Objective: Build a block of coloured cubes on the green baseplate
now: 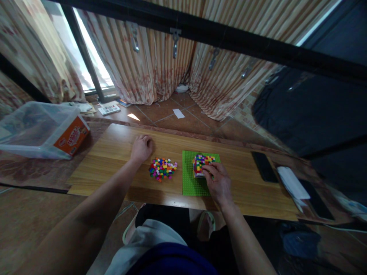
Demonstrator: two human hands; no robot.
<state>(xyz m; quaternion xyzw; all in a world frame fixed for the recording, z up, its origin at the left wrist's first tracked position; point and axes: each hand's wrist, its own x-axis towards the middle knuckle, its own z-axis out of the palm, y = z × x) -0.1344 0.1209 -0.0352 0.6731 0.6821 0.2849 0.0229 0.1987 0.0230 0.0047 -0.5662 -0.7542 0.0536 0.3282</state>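
Note:
A block built of small multicoloured toy bricks stands on a green studded baseplate. My right hand is over the plate's right part, thumb and forefinger pinched against the near right side of the block. Any single brick between those fingertips is too small to make out. To the left of the plate, a loose pile of small toy bricks in many colours lies on the wooden tabletop. My left hand rests on the wood just beyond and left of the pile, its fingers curled in with nothing visible in them.
A clear plastic bin with an orange label stands left of the tabletop. At the right end lie a black phone, a white object and another dark flat object. Striped curtains and a dark metal bar are beyond.

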